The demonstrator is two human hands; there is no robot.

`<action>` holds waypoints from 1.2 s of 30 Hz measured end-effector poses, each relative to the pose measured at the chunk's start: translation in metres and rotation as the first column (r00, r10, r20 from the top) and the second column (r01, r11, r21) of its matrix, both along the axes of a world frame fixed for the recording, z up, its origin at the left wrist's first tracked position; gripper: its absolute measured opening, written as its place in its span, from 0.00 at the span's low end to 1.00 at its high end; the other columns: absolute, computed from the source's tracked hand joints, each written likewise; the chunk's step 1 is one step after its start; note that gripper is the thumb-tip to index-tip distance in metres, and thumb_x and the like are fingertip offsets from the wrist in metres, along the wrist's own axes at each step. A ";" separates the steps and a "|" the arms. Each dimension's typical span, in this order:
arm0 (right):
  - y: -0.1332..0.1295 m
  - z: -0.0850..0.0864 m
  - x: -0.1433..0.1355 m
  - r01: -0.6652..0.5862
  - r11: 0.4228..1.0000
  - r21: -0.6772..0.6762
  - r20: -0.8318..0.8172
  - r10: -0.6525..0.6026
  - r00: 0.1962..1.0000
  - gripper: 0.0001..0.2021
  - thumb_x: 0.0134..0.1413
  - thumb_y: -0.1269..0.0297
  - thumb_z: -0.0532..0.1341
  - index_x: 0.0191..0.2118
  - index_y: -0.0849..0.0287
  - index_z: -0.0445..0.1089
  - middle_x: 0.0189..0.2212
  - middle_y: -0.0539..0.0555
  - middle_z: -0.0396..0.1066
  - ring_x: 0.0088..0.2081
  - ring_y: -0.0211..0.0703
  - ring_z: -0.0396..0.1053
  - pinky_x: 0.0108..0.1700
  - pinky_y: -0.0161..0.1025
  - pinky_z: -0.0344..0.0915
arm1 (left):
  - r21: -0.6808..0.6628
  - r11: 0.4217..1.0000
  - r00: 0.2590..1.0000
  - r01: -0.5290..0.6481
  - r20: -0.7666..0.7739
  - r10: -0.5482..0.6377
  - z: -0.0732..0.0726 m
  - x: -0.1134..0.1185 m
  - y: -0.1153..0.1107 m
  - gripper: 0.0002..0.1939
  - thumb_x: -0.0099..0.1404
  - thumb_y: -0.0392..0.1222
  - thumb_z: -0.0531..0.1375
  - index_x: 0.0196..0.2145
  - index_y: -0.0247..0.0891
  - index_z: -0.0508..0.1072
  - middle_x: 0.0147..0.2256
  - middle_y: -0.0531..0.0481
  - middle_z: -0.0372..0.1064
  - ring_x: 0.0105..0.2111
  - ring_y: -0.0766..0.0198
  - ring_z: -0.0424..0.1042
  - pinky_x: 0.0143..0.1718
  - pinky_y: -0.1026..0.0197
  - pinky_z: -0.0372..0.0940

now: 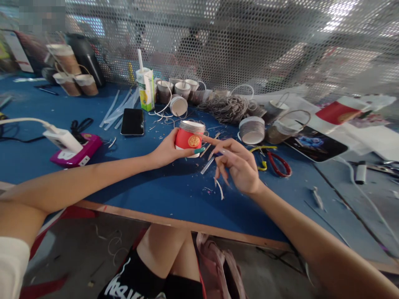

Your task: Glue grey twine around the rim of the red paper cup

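My left hand [166, 150] is wrapped round a small cup [188, 137] with a red band, a gold round emblem and a cord-wound grey rim. The cup is held above the blue table, its opening upward. My right hand [238, 164] is beside it, index finger stretched to the cup's right side. Its other fingers are bent around a slim stick [208, 165] with a pale, translucent end pointing down and left; its other end is hidden by the fingers. A curved white scrap [220, 189] lies below that hand.
Behind stand cord-wrapped cups [182, 88], a heap of grey cord [229, 109] and a drink carton [145, 89]. A phone [132, 121] and a purple power strip [76, 150] lie left. Red-handled pliers [279, 164] and a tablet [316, 143] lie right. A perforated metal screen [174, 45] closes the back.
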State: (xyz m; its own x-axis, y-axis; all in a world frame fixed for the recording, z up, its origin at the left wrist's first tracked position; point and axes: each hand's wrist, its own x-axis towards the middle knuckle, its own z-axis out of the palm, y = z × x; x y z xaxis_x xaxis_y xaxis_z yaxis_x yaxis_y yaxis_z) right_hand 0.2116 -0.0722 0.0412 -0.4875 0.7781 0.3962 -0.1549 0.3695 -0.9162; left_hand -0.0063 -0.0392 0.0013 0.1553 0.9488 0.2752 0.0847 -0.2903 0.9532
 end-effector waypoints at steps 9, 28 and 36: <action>-0.001 -0.002 -0.001 -0.075 0.997 -0.013 0.005 0.075 0.997 0.07 0.63 0.60 0.60 0.39 0.59 0.69 0.59 0.61 0.72 0.16 0.25 0.62 0.20 0.33 0.69 | 0.028 0.999 0.998 -0.044 -0.054 0.045 0.003 0.000 -0.003 0.34 0.44 0.54 0.74 0.44 0.38 0.68 0.43 0.44 0.74 0.41 0.55 0.73 0.46 0.48 0.71; 0.003 -0.001 0.003 -0.185 0.971 -0.152 0.002 0.188 0.982 0.10 0.61 0.57 0.61 0.40 0.59 0.68 0.58 0.62 0.72 0.18 0.26 0.67 0.24 0.35 0.74 | -0.068 0.993 0.988 0.099 0.128 -0.090 -0.001 0.001 -0.001 0.38 0.45 0.50 0.75 0.51 0.36 0.67 0.52 0.39 0.73 0.51 0.51 0.73 0.53 0.48 0.70; 0.005 0.004 0.003 -0.131 0.979 -0.155 -0.023 0.129 0.991 0.12 0.58 0.54 0.60 0.37 0.59 0.67 0.62 0.64 0.68 0.18 0.28 0.65 0.21 0.37 0.73 | -0.130 0.970 0.959 0.206 0.226 -0.173 0.001 -0.002 -0.001 0.39 0.42 0.49 0.76 0.50 0.37 0.68 0.50 0.40 0.74 0.54 0.47 0.73 0.56 0.44 0.69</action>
State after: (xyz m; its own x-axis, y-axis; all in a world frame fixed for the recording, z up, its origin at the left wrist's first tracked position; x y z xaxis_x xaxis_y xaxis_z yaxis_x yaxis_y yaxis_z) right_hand 0.2149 -0.0676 0.0451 -0.5843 0.7610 0.2820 -0.2042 0.1984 -0.9586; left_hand -0.0085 -0.0403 0.0021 0.2903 0.9404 0.1772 -0.1656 -0.1330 0.9772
